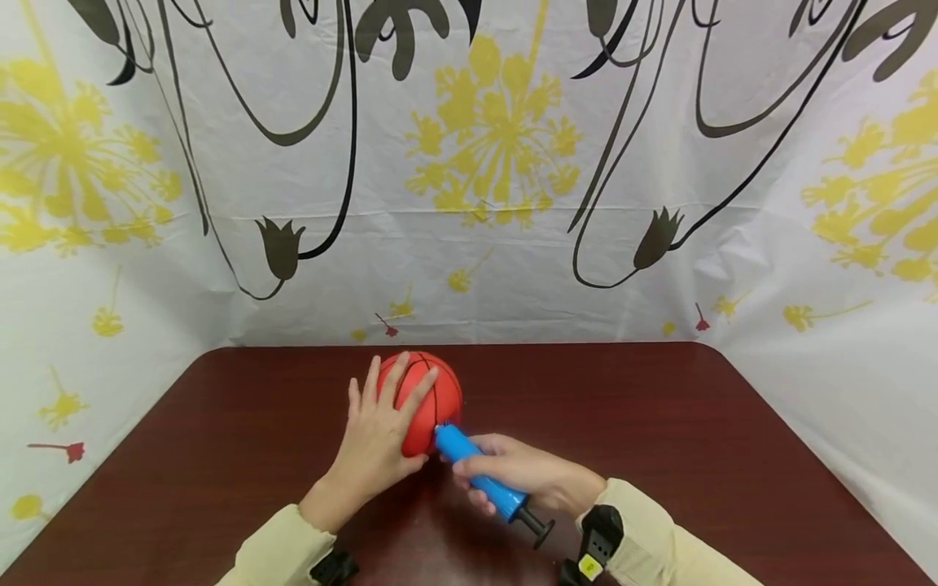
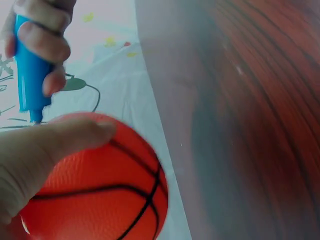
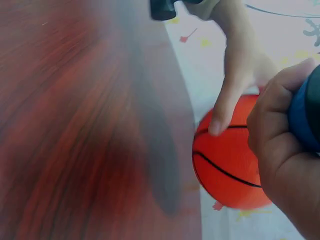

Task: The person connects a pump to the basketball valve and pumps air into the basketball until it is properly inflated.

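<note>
A small red-orange toy basketball (image 1: 449, 399) with black lines sits on the dark table. My left hand (image 1: 375, 443) grips it with fingers spread over its left and upper side and the thumb on its near side; that thumb (image 2: 65, 142) lies along the ball in the left wrist view. My right hand (image 1: 528, 472) holds a blue hand pump (image 1: 456, 444), fingers wrapped around its barrel. The pump slants, its tip at the ball's lower right side and its black T-handle (image 1: 536, 529) towards me. Whether a needle enters the ball cannot be seen.
The glossy brown table (image 1: 623, 407) has rounded far corners. White cloth (image 1: 513, 285) with yellow and grey plant patterns hangs behind and along both sides. A black wrist device (image 1: 602, 533) with a yellow tag sits over the right cream sleeve (image 1: 652, 529); another is on the left wrist.
</note>
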`<state>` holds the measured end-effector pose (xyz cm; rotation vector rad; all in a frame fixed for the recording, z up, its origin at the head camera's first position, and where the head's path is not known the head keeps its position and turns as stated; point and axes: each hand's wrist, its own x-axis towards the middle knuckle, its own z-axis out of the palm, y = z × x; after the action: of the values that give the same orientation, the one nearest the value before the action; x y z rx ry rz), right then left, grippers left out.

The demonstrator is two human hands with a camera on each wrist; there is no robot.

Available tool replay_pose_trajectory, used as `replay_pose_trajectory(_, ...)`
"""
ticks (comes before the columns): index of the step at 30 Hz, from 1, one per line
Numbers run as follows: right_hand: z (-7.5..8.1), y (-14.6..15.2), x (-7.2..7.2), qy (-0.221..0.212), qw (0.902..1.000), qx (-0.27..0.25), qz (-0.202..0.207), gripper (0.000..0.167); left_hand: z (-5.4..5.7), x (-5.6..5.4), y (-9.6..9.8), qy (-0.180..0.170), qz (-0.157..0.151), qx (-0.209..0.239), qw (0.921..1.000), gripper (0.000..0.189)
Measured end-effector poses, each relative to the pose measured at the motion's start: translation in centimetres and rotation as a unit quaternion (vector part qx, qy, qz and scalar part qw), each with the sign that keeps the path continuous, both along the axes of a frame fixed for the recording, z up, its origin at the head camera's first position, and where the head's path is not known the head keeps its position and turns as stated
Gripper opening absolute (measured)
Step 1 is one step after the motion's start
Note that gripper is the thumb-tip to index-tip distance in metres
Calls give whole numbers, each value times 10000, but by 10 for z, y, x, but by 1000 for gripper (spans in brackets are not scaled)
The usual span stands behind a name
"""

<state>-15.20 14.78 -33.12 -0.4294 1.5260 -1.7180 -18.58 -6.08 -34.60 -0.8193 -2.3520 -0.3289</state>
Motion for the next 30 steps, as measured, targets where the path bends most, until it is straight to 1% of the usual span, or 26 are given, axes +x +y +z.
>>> replay_pose_trajectory(3,3,-2,0,101,9998,-67,-131,45,-1,-2,6,-172,53,342,9993,108)
replay_pose_trajectory(6,6,-2,1,145,9996,-75,-236,46,-4,-5,14,-437,99,662,9968,104)
replay_pose_trajectory(8,6,-1,1,153,9994,-71,-288,44,-5,-8,19,-577,97,779,9952,99)
replay_pose_trajectory(10,7,0,1,145,9991,-68,-381,42,-5,-12,25,-638,122,825,9945,98)
replay_pose_trajectory(12,8,1,2,146,9981,-61,-598,43,-4,-18,31,-539,142,793,9953,100)
replay_pose_trajectory(15,10,1,2,45,9940,-75,-1089,44,-3,-29,41,-152,184,676,9974,98)
replay_pose_trajectory(19,10,-3,2,-45,9844,-133,-1753,45,-3,-48,52,340,257,459,9980,88)
replay_pose_trajectory(22,9,-6,0,-86,9774,-278,-2095,41,0,-62,57,526,293,349,9976,84)
replay_pose_trajectory(24,10,-9,-1,-202,9739,-478,-2208,38,3,-69,58,566,324,298,9974,83)
replay_pose_trajectory(27,11,-14,-3,-425,9686,-743,-2333,35,6,-78,58,483,276,334,9979,82)
replay_pose_trajectory(29,12,-17,0,-553,9652,-884,-2397,33,4,-82,55,339,140,373,9986,81)
replay_pose_trajectory(30,12,-18,4,-600,9647,-917,-2395,32,4,-85,53,279,117,417,9987,81)
